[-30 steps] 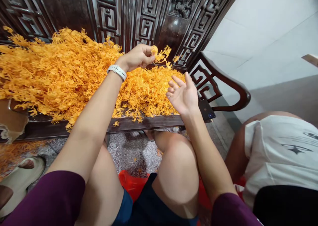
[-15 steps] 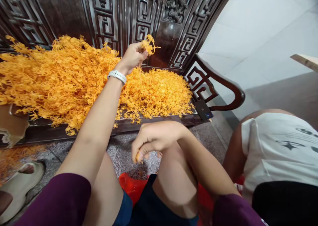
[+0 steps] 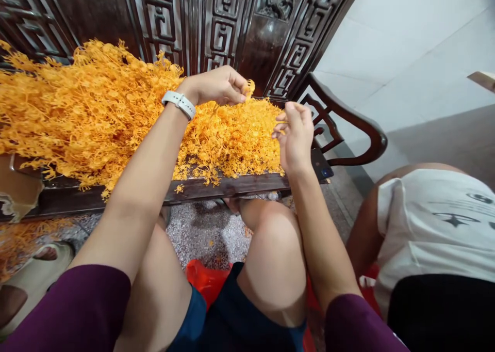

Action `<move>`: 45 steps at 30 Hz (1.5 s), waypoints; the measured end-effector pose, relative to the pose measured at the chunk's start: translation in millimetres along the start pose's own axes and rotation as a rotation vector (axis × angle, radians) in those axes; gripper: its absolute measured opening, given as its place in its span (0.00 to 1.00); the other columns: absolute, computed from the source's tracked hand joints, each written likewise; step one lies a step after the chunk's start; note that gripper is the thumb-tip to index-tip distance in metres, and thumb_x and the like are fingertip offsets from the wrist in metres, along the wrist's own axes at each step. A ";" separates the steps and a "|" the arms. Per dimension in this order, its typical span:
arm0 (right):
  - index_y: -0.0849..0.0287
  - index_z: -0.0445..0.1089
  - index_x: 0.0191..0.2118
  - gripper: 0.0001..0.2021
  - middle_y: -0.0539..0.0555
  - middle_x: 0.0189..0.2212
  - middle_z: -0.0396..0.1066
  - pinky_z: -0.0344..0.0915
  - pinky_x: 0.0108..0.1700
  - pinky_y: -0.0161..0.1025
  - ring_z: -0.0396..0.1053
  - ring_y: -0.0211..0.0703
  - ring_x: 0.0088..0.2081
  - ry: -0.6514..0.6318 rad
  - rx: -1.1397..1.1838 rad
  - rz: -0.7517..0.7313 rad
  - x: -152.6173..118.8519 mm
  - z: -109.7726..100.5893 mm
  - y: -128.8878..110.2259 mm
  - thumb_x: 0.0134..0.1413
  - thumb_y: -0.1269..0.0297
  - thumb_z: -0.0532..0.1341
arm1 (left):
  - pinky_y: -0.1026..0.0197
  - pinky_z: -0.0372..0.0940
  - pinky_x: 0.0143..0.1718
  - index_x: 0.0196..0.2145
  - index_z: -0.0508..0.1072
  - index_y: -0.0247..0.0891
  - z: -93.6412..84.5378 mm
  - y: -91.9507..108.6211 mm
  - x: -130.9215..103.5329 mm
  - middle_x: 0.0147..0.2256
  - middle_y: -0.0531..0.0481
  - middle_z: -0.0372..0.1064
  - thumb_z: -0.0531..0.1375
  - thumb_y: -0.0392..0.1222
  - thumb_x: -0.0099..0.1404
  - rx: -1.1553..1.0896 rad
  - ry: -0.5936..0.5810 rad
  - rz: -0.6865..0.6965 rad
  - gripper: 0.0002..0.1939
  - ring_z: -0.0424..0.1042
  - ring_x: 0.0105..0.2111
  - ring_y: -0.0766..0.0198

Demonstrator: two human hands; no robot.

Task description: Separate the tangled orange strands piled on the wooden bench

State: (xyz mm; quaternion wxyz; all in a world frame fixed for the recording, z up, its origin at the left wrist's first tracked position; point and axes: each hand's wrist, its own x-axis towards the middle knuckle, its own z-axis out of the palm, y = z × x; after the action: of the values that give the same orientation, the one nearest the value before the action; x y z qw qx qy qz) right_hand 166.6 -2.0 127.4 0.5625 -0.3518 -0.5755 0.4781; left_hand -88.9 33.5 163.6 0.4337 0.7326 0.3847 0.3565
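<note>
A thick heap of orange, spidery plastic sprigs (image 3: 104, 114) spreads over the seat of a dark carved bench (image 3: 240, 186). Above the heap's right part, my left hand (image 3: 220, 86), with a pale watch on its wrist, pinches one orange plastic sprig (image 3: 250, 88); its tip sticks out past the fingers. My right hand (image 3: 297, 135) is raised at the heap's right end, facing the left hand across a gap. Its fingers are curled in towards the thumb. A thin streak of orange shows at those fingertips, but I cannot make out whether it is held.
A dark phone (image 3: 320, 163) lies at the seat's right end beside the curved armrest (image 3: 371, 140). Torn cardboard (image 3: 21, 187) is at the left. More orange pieces (image 3: 34, 238) lie on the floor near a sandalled foot (image 3: 42, 280). Another person in white shorts (image 3: 436, 218) sits at the right.
My right hand has risen from above my knee to the heap's right end. My left hand has turned and come slightly lower and to the right, still with the sprig.
</note>
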 end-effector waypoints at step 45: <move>0.49 0.70 0.51 0.28 0.54 0.40 0.71 0.68 0.37 0.40 0.70 0.46 0.42 -0.219 -0.154 0.076 -8.7 8.9 1.5 0.55 0.35 0.72 | 0.54 0.43 0.27 0.20 0.75 0.40 5.8 4.8 11.1 0.16 0.54 0.55 0.78 0.48 0.56 0.161 -0.144 -0.021 0.18 0.49 0.20 0.68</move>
State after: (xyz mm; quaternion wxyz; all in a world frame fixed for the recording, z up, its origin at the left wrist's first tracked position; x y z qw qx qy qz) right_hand 158.7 -11.1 124.1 0.4489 -0.3611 -0.6547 0.4893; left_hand -77.6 39.6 167.9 0.4037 0.7846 0.3877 0.2666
